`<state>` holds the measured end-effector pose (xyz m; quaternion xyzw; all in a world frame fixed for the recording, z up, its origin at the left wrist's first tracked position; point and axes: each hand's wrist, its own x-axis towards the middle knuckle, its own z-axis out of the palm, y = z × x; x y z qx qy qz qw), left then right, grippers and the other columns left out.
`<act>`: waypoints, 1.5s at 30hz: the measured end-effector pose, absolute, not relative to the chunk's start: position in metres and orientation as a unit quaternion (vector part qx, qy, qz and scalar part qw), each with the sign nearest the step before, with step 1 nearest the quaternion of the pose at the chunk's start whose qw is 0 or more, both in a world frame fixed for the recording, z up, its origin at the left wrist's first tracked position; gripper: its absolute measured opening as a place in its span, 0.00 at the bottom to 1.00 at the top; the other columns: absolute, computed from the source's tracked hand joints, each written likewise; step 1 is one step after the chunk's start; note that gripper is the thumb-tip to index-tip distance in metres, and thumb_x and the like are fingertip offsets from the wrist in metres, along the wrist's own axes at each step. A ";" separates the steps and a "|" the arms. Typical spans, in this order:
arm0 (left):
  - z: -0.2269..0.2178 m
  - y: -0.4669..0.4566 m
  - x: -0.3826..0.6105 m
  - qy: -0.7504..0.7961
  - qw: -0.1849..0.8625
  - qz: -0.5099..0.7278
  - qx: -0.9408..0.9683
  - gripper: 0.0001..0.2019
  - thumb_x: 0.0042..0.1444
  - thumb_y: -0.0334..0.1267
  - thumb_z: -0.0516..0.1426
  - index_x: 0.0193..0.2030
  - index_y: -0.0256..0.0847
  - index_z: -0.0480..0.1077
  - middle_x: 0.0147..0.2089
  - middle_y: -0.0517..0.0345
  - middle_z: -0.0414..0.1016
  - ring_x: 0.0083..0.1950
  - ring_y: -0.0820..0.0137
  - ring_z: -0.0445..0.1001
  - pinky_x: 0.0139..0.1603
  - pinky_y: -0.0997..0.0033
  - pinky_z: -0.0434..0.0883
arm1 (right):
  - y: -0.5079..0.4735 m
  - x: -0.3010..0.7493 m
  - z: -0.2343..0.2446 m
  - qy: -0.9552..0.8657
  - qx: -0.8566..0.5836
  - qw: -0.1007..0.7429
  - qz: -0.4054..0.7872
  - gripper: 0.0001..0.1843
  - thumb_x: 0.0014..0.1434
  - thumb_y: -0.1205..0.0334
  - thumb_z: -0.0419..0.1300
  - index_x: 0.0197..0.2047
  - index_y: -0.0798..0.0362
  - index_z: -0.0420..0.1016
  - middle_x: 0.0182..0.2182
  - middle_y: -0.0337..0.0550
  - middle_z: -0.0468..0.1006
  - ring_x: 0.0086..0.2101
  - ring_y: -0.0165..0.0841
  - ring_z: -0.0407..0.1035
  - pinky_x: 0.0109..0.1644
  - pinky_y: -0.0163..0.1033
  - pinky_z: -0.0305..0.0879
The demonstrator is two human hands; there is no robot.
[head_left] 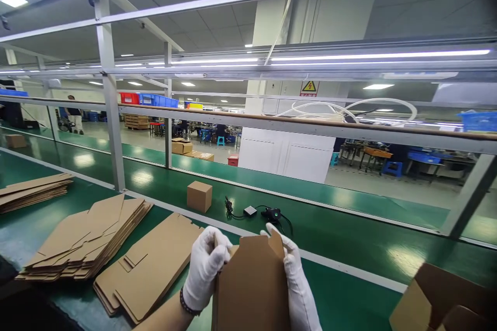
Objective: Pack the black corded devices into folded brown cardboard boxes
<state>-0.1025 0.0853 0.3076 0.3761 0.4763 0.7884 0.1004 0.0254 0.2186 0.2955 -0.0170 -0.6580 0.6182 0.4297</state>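
Observation:
Both my hands wear white gloves and hold a small brown cardboard box (pixel 252 284), partly folded, upright in front of me. My left hand (pixel 204 266) grips its left edge, fingers curled over the top. My right hand (pixel 297 279) clasps the right side, with fingertips on a raised top flap. Beyond the box, on the green belt (pixel 341 238), lie a black cable with a small adapter (pixel 256 212) and a closed little carton (pixel 199 196).
Stacks of flat cardboard blanks lie at my left (pixel 87 240), (pixel 151 264) and far left (pixel 33 191). An open carton (pixel 442 300) sits at the bottom right. A metal frame (pixel 111 129) borders the belt; a factory floor with people lies beyond.

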 end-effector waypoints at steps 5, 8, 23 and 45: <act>0.312 0.081 -0.103 0.402 -0.014 0.808 0.430 0.24 0.44 0.64 0.62 0.38 0.48 0.67 0.22 0.63 0.64 0.24 0.72 0.60 0.28 0.69 0.64 | 0.221 0.027 0.288 -0.750 0.014 0.366 0.550 0.28 0.55 0.32 0.54 0.50 0.39 0.73 0.64 0.45 0.57 0.60 0.54 0.57 0.55 0.58 0.66; 0.326 0.081 -0.103 0.428 -0.007 0.796 0.427 0.21 0.52 0.59 0.59 0.47 0.50 0.68 0.47 0.55 0.74 0.44 0.65 0.73 0.47 0.63 0.70 | 0.217 0.025 0.289 -0.721 -0.019 0.452 0.525 0.20 0.58 0.40 0.58 0.48 0.40 0.74 0.62 0.46 0.59 0.58 0.51 0.60 0.55 0.57 0.66; 0.323 0.067 -0.102 0.561 -0.073 0.633 0.528 0.12 0.61 0.38 0.50 0.46 0.43 0.73 0.65 0.50 0.61 0.61 0.60 0.66 0.63 0.55 0.61 | 0.194 0.026 0.295 -0.769 -0.026 0.570 0.289 0.12 0.63 0.61 0.54 0.48 0.48 0.74 0.58 0.49 0.66 0.52 0.45 0.65 0.51 0.53 0.68; 0.314 0.056 -0.121 0.696 -0.110 0.328 0.629 0.26 0.50 0.58 0.60 0.55 0.54 0.71 0.66 0.48 0.57 0.59 0.51 0.61 0.58 0.46 0.65 | 0.221 0.016 0.294 -0.780 -0.006 0.537 0.320 0.14 0.65 0.57 0.51 0.50 0.50 0.72 0.58 0.50 0.66 0.57 0.47 0.61 0.58 0.58 0.60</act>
